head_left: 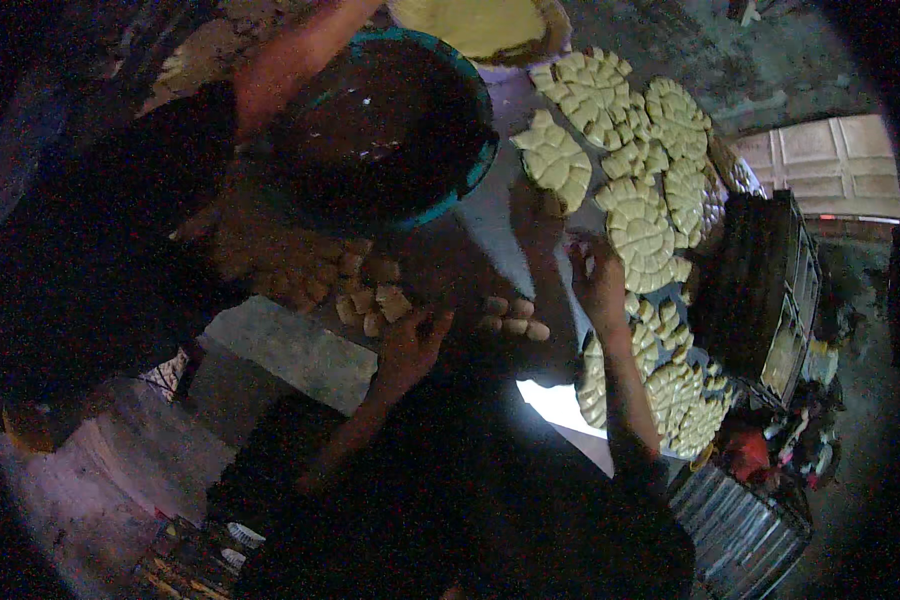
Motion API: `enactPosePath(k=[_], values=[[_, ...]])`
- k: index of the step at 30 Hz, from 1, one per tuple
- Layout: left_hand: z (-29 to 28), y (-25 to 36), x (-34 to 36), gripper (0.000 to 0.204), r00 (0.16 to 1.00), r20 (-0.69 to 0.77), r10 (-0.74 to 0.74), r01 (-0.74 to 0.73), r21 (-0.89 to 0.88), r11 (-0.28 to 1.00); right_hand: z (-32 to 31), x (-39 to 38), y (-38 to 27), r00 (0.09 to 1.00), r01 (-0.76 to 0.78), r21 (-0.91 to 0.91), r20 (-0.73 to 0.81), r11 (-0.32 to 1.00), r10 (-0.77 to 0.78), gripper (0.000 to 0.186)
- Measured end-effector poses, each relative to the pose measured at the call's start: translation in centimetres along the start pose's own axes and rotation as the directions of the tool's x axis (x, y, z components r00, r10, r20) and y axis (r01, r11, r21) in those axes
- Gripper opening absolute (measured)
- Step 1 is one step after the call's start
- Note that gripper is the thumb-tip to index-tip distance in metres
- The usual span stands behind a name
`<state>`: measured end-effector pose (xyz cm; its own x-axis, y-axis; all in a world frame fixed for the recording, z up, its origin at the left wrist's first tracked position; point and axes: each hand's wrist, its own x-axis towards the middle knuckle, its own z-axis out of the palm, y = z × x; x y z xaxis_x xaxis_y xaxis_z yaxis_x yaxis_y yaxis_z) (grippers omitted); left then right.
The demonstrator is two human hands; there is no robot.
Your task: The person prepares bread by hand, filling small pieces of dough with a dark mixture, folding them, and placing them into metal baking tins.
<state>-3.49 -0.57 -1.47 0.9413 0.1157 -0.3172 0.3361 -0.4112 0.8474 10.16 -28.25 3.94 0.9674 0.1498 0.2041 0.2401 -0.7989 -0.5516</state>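
Observation:
My left hand [420, 335] is low over the dim table, beside small cut dough pieces [364, 305], its fingers loosely bent and apart, nothing visible in them. My right hand [595, 270] is raised beside the flattened, sectioned pale dough rounds [638, 235], fingers pinched; whatever they may hold is too dark to make out. Several short dough rolls [518, 325] lie between my hands on the dark work surface [495, 240]. A large teal-rimmed basin [472, 170] with dark contents stands at the upper middle.
A co-worker's arm [300, 55] reaches over the basin from the left. A bowl of pale yellow contents [470, 25] is at the top. Stacked dark trays [745, 290] stand right of the dough, with a ridged metal object [730, 525] at lower right.

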Motion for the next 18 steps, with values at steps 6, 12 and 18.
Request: enactPosePath(k=[6, 12, 18], values=[[-1.1, -0.4, -4.5, 0.033, 0.974, -0.187, 0.126, -0.111, 0.091, 0.990, 8.6, 20.6, 9.4, 0.987, 0.127, -0.479, -0.022, 0.869, -0.157, 0.036], [-1.3, 2.6, -10.8, 0.032, 0.950, -0.278, -0.139, 0.110, -0.116, 0.987, 8.9, 17.8, -1.8, 0.949, 0.112, -0.094, 0.305, 0.989, -0.078, 0.049], [1.9, 3.5, -12.9, 0.034, 0.875, -0.471, -0.114, -0.021, -0.272, 0.962, 9.0, -1.5, -3.7, 0.908, 0.019, 0.429, 0.371, 0.903, -0.195, 0.036]])
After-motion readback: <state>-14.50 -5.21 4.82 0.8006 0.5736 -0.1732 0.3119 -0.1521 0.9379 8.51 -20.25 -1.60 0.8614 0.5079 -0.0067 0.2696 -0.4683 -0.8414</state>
